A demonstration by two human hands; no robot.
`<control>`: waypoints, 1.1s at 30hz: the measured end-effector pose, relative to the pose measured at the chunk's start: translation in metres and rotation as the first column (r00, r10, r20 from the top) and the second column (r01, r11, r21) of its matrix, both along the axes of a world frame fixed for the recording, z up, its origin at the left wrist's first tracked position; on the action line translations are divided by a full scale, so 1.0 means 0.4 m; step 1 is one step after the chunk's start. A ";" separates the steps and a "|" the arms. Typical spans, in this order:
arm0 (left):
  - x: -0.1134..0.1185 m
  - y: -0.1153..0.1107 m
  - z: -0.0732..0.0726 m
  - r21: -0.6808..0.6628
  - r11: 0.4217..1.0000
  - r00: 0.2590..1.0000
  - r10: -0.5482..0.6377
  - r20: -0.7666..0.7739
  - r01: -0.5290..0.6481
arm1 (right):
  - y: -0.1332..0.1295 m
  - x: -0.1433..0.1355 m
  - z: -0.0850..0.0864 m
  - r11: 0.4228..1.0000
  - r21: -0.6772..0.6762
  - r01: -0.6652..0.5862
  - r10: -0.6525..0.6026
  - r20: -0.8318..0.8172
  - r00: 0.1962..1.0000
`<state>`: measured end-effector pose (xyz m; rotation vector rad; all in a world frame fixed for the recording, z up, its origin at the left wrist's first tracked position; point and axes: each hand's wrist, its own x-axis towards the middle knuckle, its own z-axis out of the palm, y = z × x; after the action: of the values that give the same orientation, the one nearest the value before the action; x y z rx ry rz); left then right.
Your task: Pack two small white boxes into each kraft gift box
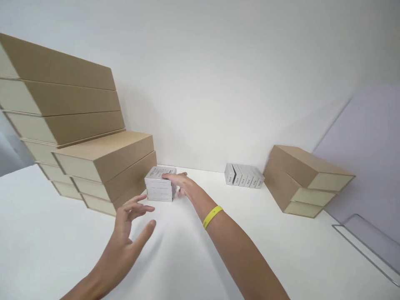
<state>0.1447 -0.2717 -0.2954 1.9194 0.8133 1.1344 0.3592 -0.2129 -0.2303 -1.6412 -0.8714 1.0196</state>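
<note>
Several small white boxes [158, 189] form a stack on the white table, beside the brown boxes at the left. My right hand [179, 181], with a yellow wristband above it, reaches to the right side of this stack. Its thumb lies on the top box and its other fingers are mostly hidden behind the stack's right side. Nearer to the camera, my left hand [129, 229] hangs over the table with thumb and fingers apart, holding nothing. A leaning row of small white boxes [245, 176] rests near the wall, right of centre.
Tall piles of large brown boxes [75, 100] rise at the left. More brown boxes [300, 179] are stacked at the right, against the row of small boxes. A thin metal wire frame [365, 250] lies at the right edge. A white wall [200, 83] stands behind.
</note>
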 end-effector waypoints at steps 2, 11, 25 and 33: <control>0.040 -0.031 0.006 0.077 0.994 0.996 -0.073 -0.042 0.076 | -0.056 0.026 -0.011 0.995 0.036 0.089 -0.093 0.160 0.983; 0.270 -0.038 -0.055 0.104 0.827 0.808 -0.502 -0.309 0.553 | -0.316 0.393 -0.161 0.758 0.276 0.591 -0.613 0.611 0.501; 0.348 -0.095 -0.134 0.172 0.680 0.681 -0.612 -0.402 0.713 | -0.164 0.530 -0.257 0.405 0.417 0.813 -0.815 0.567 0.115; 0.353 -0.092 -0.134 0.161 0.655 0.655 -0.638 -0.405 0.738 | -0.175 0.527 -0.265 0.434 0.426 0.794 -0.817 0.558 0.147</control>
<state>0.2859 -0.3086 -0.3488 2.4056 -0.0359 0.4804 0.5701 -0.2830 -0.3364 -2.0940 -0.2555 -0.5003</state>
